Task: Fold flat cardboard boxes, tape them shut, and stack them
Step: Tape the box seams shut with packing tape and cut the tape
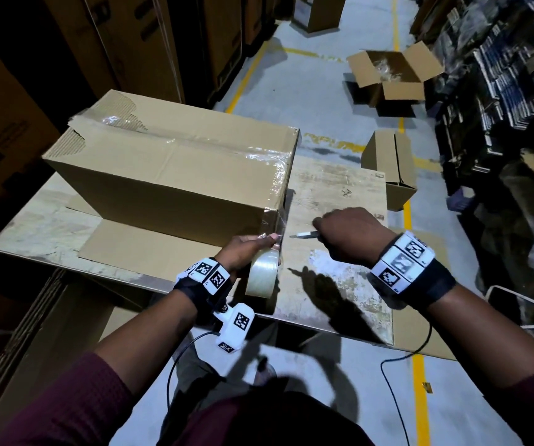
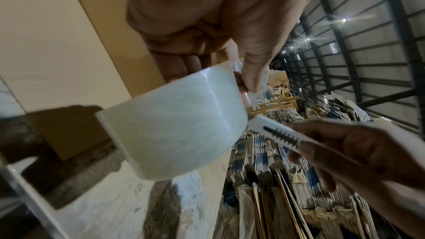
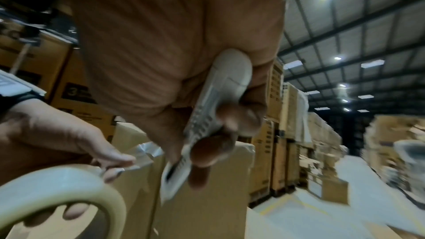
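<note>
Warehouse worktable point(image 1: 339, 194) carries the taped box point(image 1: 169, 169) just ahead-left of both hands, left hand point(image 1: 246, 252) gripping the tape roll point(image 1: 262, 275) (strip running to the box corner), right hand point(image 1: 349, 233) clutching the cutter point(image 1: 305, 234), blade pointing left toward that strip.

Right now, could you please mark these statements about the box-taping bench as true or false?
1. The left hand holds a roll of clear tape. True.
2. The right hand is empty. False: it grips a white utility knife, its tip pointing toward the tape.
3. The cardboard box on the table has clear tape along its top seam. True.
4. The tape roll lies flat on the table. False: the left hand holds it up at the box's near corner.
5. An open box sits on the floor beyond the table. True.
</note>
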